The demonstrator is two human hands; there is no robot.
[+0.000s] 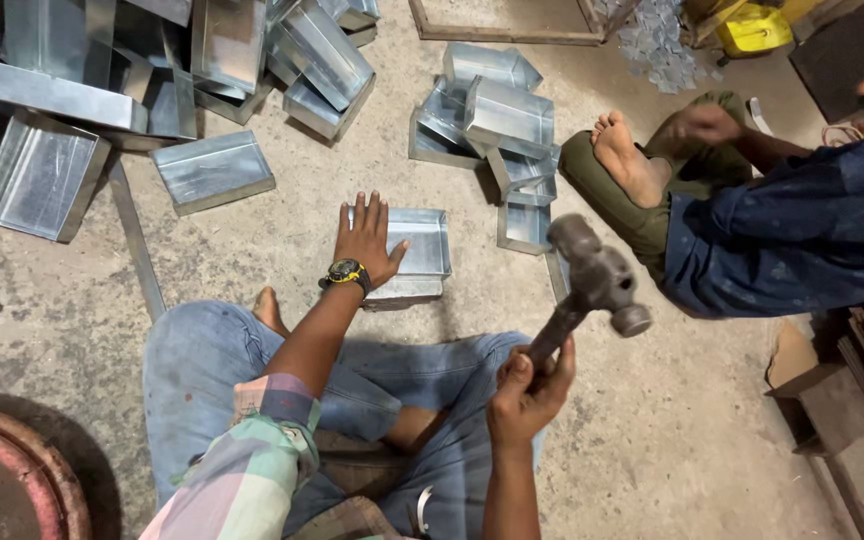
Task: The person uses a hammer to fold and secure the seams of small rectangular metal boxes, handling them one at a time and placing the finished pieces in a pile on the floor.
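Grip check: your right hand (pixel 529 385) clamps the raised hammer (pixel 592 285), left hand (pixel 367 240) flat, fingers spread, on the metal tray (pixel 422 245); a stray blow likely hits fingers.

Shallow rectangular sheet-metal tray (pixel 414 250) lay open side up on the concrete floor (pixel 252 250), centre. Ball-peen hammer (pixel 592 285) was raised, head tilted, to its right.

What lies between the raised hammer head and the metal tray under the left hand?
Bare concrete floor only, in the head view, between the dark steel hammer and the shallow galvanised sheet-metal tray.
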